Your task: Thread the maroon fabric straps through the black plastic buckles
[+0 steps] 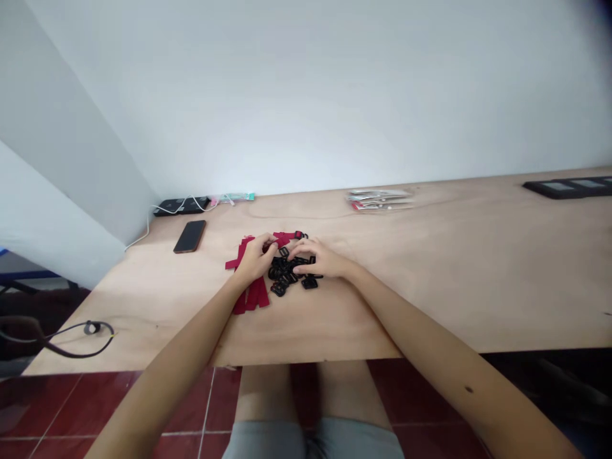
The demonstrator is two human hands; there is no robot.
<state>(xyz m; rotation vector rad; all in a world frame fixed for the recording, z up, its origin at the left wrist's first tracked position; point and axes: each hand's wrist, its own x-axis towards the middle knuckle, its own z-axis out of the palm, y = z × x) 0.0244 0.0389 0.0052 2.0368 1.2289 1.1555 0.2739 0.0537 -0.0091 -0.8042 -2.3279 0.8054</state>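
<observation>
Several red webbing straps (pixel 253 298) lie in a bundle on the wooden table, partly under my left hand (pixel 255 256). Its fingers are bent together around a red strap (pixel 283 240) that runs to the right. At that strap's far end sits a black plastic buckle (pixel 299 235). Beside the straps is a heap of small black plastic buckles and slides (pixel 285 271). Over the heap's right side, my right hand (pixel 321 258) is curved, its thumb and fingers apart, touching or just above the pieces. Its fingertips partly cover them.
A phone (pixel 190 236) lies to the left, before a black power strip (pixel 182 206) with white cables. Plastic packets (pixel 380 199) lie near the wall. A black panel (pixel 568 187) is at far right; a looped cable (pixel 95 331) hangs at the left edge.
</observation>
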